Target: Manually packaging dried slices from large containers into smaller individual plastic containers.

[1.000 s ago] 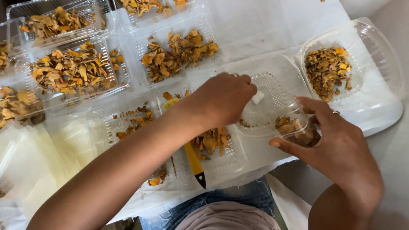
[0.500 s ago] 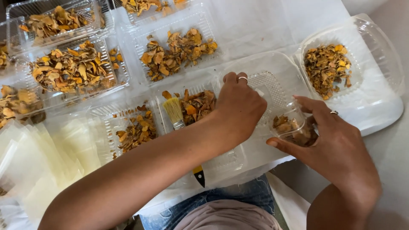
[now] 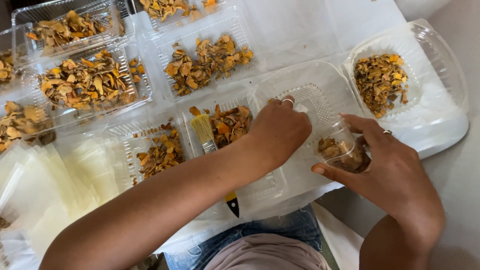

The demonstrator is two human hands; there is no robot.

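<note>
Clear small cup (image 3: 342, 152) of orange chips sits gripped in right hand (image 3: 395, 170), beside curled left hand (image 3: 280, 131).

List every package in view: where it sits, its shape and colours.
Clamshell tray, far right: clear, rounded, brown-orange bits.
Small tub, in right hand: clear.
Open tray, under left hand: clear, nearly bare.
Rectangular trays, left: clear, orange pieces.
Sachets, lower left: pale, flat.
</note>
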